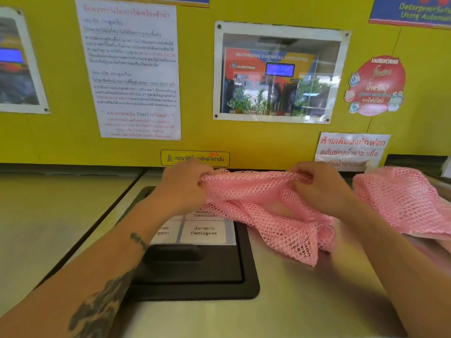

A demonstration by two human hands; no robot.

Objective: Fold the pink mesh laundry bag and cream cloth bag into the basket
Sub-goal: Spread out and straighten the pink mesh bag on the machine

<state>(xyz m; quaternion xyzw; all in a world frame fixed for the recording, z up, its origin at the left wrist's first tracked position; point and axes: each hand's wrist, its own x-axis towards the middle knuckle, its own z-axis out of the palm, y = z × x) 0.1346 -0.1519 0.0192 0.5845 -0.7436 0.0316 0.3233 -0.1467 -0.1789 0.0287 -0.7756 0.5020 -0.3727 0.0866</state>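
A pink mesh laundry bag (266, 208) hangs crumpled over the top of a steel washing machine (292, 301). My left hand (183, 189) grips its upper left edge. My right hand (322, 189) grips the upper edge farther right. The mesh is stretched between both hands, and its lower part droops onto the machine top. More pink mesh (402, 201) lies bunched at the right, by my right forearm; whether it is the same bag I cannot tell. No cream cloth bag or basket is in view.
A black detergent drawer lid (195, 272) with white labels (203, 231) sits in the machine top under my left forearm. A yellow wall (61, 132) with posted notices stands right behind. Another steel machine top (48, 215) lies to the left.
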